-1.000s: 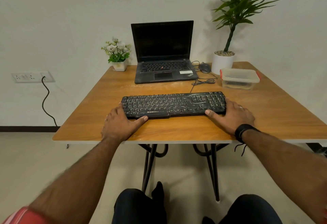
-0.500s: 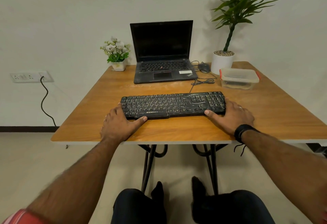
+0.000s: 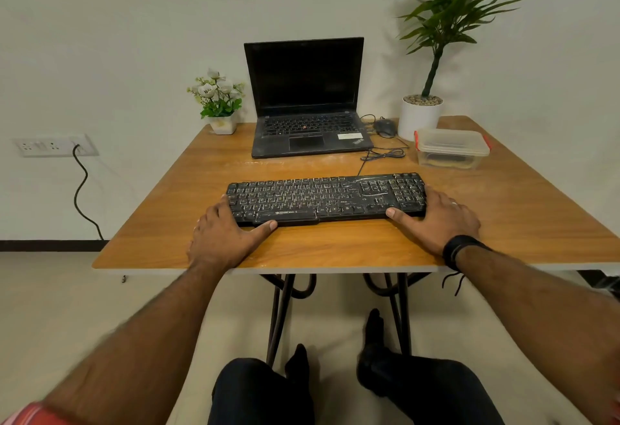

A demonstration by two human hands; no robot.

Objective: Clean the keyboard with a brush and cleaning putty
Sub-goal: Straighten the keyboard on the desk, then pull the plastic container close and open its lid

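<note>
Both feet now show beneath the wooden bench. On it the keyboard lies crosswise (dusty), left hand and right hand gripping its ends, thumbs along its front edge. White wall behind, pale floor.

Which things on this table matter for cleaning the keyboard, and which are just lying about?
For the job: keyboard, held at its ends by left hand and right hand.
Lying about: laptop, mouse, lidded plastic box, flower pot, tall plant.
</note>
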